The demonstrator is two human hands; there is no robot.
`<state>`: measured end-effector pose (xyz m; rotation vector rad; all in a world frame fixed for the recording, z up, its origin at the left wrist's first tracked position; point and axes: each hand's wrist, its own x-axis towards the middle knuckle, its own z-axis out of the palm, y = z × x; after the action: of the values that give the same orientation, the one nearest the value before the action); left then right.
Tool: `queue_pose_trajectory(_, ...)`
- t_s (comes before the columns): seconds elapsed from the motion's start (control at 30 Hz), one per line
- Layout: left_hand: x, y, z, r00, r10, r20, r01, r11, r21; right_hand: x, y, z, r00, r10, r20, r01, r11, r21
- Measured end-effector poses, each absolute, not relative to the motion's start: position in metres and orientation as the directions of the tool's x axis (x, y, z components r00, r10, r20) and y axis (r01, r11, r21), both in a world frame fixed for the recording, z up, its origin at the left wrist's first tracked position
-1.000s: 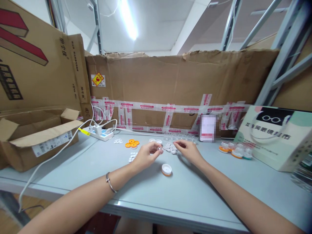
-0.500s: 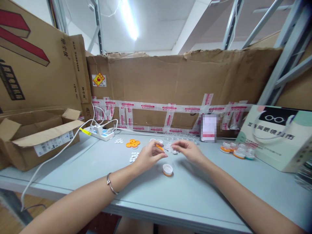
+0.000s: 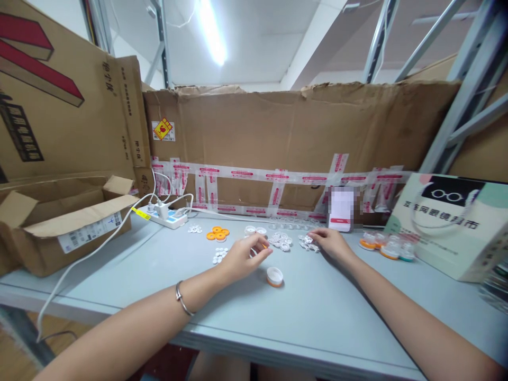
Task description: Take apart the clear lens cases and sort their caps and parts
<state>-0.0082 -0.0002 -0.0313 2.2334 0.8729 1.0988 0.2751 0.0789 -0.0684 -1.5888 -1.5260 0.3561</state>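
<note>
My left hand (image 3: 248, 255) hovers over the middle of the table, thumb and curled fingers apart. A bit of orange and a white rim show in and behind its finger gap; whether it touches them I cannot tell. My right hand (image 3: 331, 242) reaches down to a small pile of white plastic parts (image 3: 308, 244), fingertips drawn together at its edge. Any part between them is too small to make out. Between the hands lies another pile of small white parts (image 3: 281, 241). Nearer to me sits a round white cap with an orange base (image 3: 274, 277).
Orange rings (image 3: 217, 234), white discs (image 3: 220, 255) and small white pieces (image 3: 194, 228) lie left. Clear round pieces (image 3: 296, 224) line the back. At right are capped clear containers (image 3: 391, 246), a phone (image 3: 340, 209) and a paper bag (image 3: 440, 227). A power strip (image 3: 169, 218) and open carton (image 3: 63, 227) stand left.
My right hand has moved right, from the middle pile of white parts to the pile beside it. My left hand has stayed nearly in place.
</note>
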Motion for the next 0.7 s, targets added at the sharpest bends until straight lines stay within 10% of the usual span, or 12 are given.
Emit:
queue_pose_trajectory(0.47, -0.011, 0.005, -0.025, 0.274, 0.795, 0.540, 0.391, -0.606, 0.693, 0.255, 0.057, -0.041, 0.120, 0.842, 0.527, 0.778, 0.250, -0.576)
queue_pose_trajectory(0.7, -0.010, 0.000, -0.023, 0.326, 0.796, 0.510, 0.380, -0.604, 0.700, 0.336, 0.055, -0.036, 0.568, 0.623, 0.537, 0.820, -0.372, -0.435)
